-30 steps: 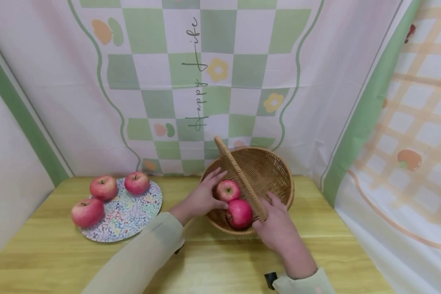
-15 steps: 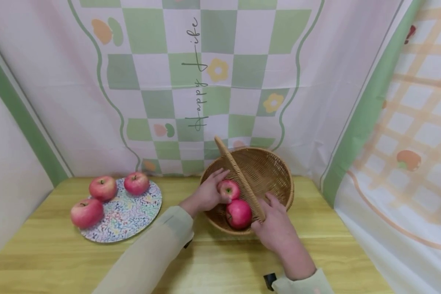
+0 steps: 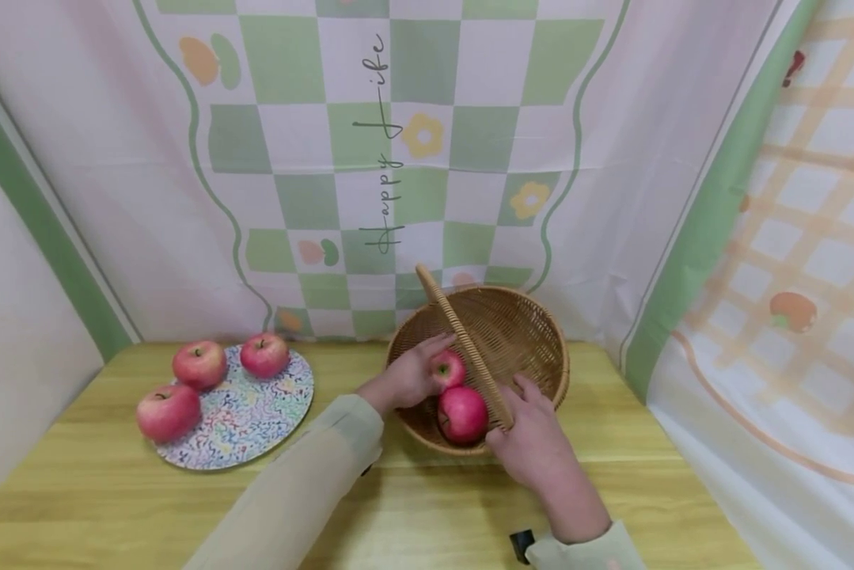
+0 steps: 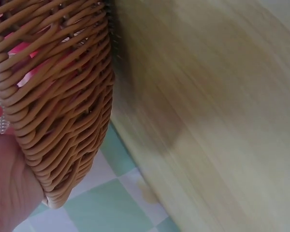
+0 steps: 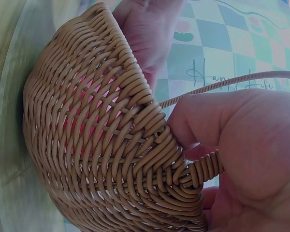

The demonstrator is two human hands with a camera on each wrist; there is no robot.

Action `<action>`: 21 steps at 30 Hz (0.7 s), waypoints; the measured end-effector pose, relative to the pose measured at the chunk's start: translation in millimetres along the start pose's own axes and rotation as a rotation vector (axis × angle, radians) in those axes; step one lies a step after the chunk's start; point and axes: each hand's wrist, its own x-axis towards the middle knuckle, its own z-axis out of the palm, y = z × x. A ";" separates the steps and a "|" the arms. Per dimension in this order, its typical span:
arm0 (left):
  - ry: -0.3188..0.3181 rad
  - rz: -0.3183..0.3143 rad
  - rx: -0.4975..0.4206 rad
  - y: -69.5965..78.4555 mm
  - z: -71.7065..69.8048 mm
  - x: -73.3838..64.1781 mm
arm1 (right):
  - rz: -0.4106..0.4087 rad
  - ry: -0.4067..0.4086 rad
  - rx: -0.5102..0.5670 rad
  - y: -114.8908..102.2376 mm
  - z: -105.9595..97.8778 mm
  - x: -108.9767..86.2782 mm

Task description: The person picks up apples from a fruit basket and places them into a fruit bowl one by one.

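A round wicker basket [image 3: 529, 324] stands tilted toward me on the table, its arched handle [image 3: 457, 321] crossing the opening. Two red apples lie inside on the left: an upper apple [image 3: 449, 369] and a lower apple [image 3: 462, 416]. My left hand [image 3: 411, 375] reaches over the basket's left rim, its fingers curled round the far side of the upper apple and partly covering it. My right hand [image 3: 537, 439] grips the near end of the handle at the rim; in the right wrist view, the thumb and fingers [image 5: 208, 121] close around its wrapped base.
On the left, a round board with a multicoloured squiggle pattern [image 3: 244, 419] bears three apples, a back-right apple [image 3: 264, 355], a middle apple [image 3: 199, 366] and a front apple [image 3: 168, 413]. A checked curtain [image 3: 355, 142] hangs right behind the wooden table [image 3: 434, 514].
My left hand has shifted right, deeper into the basket, and its fingers have closed in around the upper apple, which moved slightly right. The right hand stays on the handle.
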 end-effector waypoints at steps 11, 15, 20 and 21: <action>-0.069 -0.051 0.121 2.8 6.8 0.9 | -0.011 0.023 0.022 2.3 3.7 2.1; -0.067 -0.101 0.118 5.0 7.5 0.4 | -0.004 0.018 0.027 2.6 3.7 2.4; -0.057 -0.188 0.049 7.7 8.6 0.0 | 0.003 0.016 0.027 2.1 3.5 2.1; -0.057 -0.203 0.042 7.9 8.9 0.1 | 0.003 0.015 0.027 2.1 3.6 2.2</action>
